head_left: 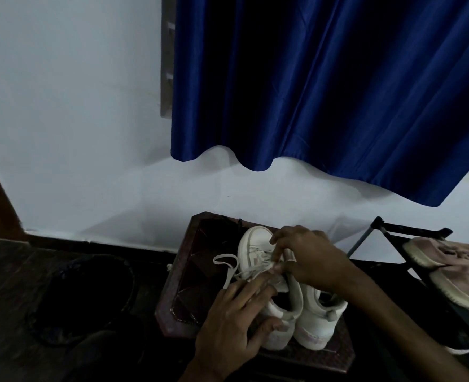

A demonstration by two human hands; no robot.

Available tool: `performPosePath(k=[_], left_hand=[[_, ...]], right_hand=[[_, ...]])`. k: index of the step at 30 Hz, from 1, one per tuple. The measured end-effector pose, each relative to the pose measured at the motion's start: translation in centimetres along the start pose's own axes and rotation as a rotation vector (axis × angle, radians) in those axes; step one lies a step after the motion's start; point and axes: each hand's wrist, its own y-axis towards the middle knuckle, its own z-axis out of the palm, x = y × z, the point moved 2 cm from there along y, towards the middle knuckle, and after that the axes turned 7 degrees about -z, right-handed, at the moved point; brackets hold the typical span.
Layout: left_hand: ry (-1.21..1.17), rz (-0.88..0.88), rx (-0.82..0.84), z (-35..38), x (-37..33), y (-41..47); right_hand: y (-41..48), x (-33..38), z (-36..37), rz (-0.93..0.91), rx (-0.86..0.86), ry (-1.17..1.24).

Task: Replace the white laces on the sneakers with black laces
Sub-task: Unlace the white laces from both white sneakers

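Two white sneakers stand side by side on a dark octagonal stool [183, 274], toes pointing away from me. My left hand [236, 321] holds the left sneaker [255, 244] at its heel and collar, thumb on the side. My right hand [307, 257] reaches over the right sneaker [318, 323] and pinches the white lace [227, 267] at the left shoe's eyelets. A loose loop of that lace hangs off to the left over the stool. Something thin and dark lies at the stool's far edge; I cannot tell whether it is a black lace.
A black rack [409, 232] at the right carries a pair of pinkish sneakers [453, 268]. A dark round mat or bag [84, 296] lies on the floor at the left. A blue curtain [324, 86] hangs on the white wall behind.
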Motion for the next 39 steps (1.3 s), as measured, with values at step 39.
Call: performPosePath(k=[39], left_hand=[[-0.080, -0.024, -0.065, 0.2, 0.2, 0.0]], right_hand=[[-0.3, -0.3, -2.0, -0.052, 0.045, 0.016]])
